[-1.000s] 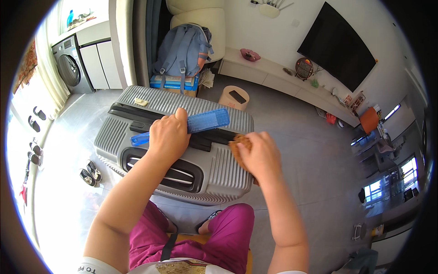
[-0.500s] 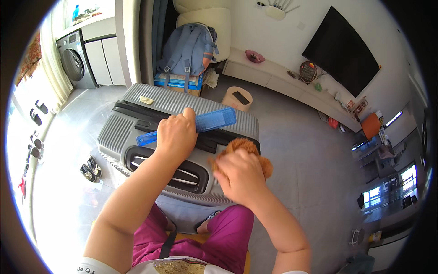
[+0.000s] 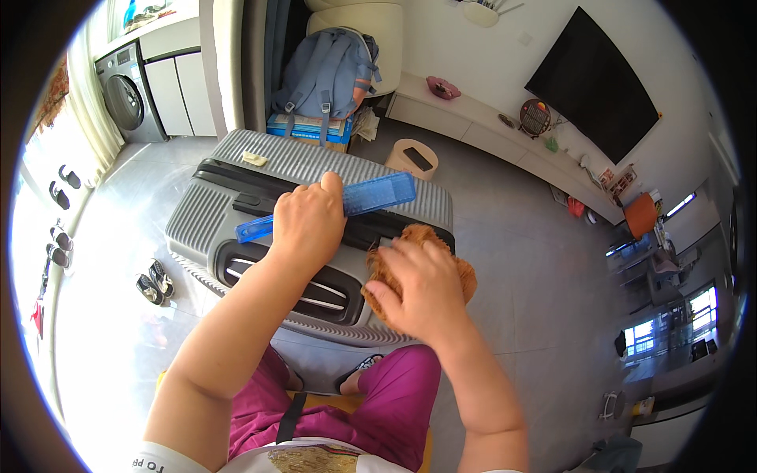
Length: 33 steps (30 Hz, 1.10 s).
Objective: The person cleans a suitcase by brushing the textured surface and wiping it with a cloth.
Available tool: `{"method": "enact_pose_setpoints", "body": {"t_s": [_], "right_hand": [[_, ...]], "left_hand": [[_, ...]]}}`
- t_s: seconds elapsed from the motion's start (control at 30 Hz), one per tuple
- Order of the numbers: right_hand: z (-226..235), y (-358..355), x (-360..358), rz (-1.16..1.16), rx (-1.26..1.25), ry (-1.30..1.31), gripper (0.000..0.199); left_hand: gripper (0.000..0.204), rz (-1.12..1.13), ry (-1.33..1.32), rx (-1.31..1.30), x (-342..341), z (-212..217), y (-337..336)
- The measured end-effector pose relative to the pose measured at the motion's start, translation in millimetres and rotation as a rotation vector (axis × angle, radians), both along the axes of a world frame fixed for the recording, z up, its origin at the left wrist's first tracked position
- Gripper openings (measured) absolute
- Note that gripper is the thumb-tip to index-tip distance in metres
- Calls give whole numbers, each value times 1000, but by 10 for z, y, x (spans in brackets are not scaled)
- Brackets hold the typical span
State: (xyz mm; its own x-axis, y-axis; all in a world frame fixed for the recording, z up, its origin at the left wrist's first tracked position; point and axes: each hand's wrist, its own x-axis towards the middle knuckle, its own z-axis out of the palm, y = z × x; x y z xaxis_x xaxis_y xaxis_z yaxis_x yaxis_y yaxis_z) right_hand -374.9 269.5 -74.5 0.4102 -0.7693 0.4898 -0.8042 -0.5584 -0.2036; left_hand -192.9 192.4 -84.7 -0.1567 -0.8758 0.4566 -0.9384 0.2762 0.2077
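A grey ribbed suitcase (image 3: 209,206) lies before my legs, its black-framed handle side toward me. My left hand (image 3: 309,219) is closed around the middle of a translucent blue lint brush (image 3: 380,194), held across the suitcase top. The brush's wide flat head points right, and its narrow end sticks out to the left. On the suitcase's right near corner rests a brown fluffy plush piece (image 3: 465,282), partly under my right hand (image 3: 422,288). The right fingers are spread over the fluff and slightly blurred, with the thumb apart. The plush's full shape is hidden.
A small off-white piece (image 3: 254,159) lies on the suitcase top. Behind stand a blue-grey backpack (image 3: 325,83) and a round beige bin (image 3: 422,146) with a dark phone-like slab on top. Dark shoes (image 3: 155,282) sit on the floor at left. A low white cabinet (image 3: 465,130) lines the wall.
My right fingers have gone from curled to spread over the plush, which shows more of its surface. My left hand keeps the blue brush nearly where it was; the view has shifted slightly.
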Motion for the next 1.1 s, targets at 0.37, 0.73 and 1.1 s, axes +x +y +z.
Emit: {"method": "enact_pose_setpoints", "body": {"t_s": [0.37,0.73,1.1], "right_hand": [[-1019,807,-557,-168,-397,-450,41],[-442,19,-456,-314,125,-651,50],[-817,-98,-948,-298,528,-1713,31]], "left_hand": [[35,-27,-14,-7,75,30,68],[36,37,-61,-32,47,7,58],[36,9,-67,-57,0,-6,64]]}}
